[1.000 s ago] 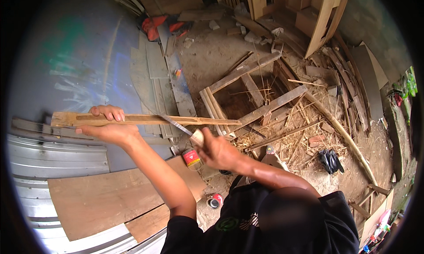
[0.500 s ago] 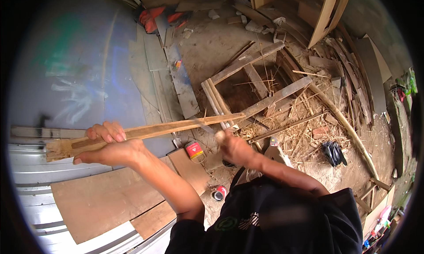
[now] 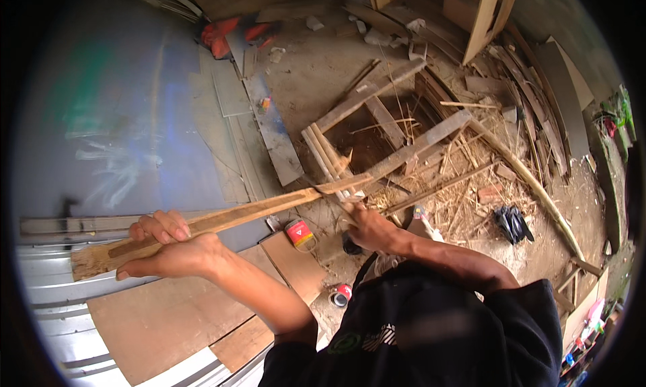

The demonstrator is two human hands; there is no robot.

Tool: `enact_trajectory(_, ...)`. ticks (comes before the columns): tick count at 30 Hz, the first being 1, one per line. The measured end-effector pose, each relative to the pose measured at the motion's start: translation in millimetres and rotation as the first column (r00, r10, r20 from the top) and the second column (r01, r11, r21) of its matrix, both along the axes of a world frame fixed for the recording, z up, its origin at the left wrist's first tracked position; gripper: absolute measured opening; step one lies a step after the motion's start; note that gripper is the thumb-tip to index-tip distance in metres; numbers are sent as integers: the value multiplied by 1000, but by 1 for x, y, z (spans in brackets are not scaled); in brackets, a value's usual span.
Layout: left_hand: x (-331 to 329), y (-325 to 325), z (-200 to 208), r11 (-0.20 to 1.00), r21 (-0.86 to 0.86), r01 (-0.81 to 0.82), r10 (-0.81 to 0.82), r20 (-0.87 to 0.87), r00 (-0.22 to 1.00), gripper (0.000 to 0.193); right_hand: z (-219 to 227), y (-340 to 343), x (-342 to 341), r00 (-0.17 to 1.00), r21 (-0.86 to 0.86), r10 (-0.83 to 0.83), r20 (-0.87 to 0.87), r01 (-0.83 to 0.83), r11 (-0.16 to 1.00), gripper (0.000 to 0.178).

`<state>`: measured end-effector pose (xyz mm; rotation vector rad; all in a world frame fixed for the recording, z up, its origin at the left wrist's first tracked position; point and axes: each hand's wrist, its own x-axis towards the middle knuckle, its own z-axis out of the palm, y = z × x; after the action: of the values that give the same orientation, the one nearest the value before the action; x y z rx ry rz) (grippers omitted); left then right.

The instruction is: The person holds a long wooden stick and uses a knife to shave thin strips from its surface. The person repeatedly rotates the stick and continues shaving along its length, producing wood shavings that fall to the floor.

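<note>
Strip (image 3: 269, 205) of wood slants across the middle, its broad end at left and its narrow end before the frame (image 3: 424, 145). The left hand (image 3: 165, 247) grips it near the broad end, thumb along the near edge. The right hand (image 3: 371, 227) is closed on a knife (image 3: 340, 200), whose blurred blade is at the narrow end. Below the strip stands a red can (image 3: 299, 233).
</note>
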<state>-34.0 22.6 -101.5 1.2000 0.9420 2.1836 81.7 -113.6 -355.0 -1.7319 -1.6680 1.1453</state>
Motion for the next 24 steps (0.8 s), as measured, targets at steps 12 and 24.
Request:
enact_trajectory(12,-2,5,-5,998,-9,62,-62,-5,998,67,-47,-5,10,989,46,-71,-129,77,996,46)
enact_trajectory(24,11,30,-68,984,-154,91,-87,31,996,67,-97,2,19,968,115,-204,-148,222,968,37)
